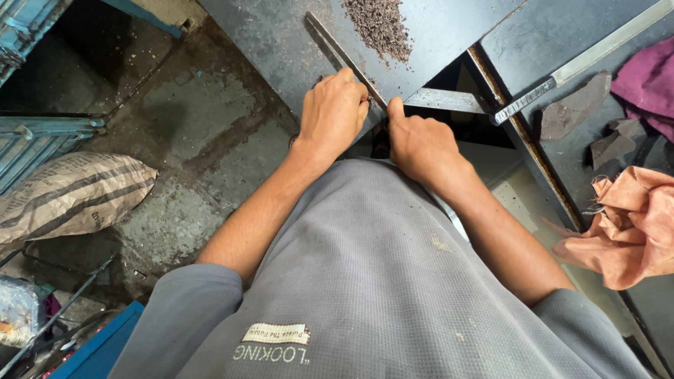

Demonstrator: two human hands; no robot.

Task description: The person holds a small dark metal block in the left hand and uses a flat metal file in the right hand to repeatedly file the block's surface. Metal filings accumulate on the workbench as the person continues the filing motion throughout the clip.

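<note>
Left hand [335, 109] grip closed on metal strip [337, 50], right hand [420, 144] seemingly pinching it

The dark metal sheet [449, 28] looks matt and smooth, with a heap of rough metal shavings [379, 28] on it. Just right of the sheet lies a bare steel bar [583, 63], dull grey. Further right of the sheet, the orange cloth [632, 224] is soft and creased.

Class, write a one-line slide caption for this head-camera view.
Left hand and right hand grip a thin metal strip at a dark sheet's edge.
</note>
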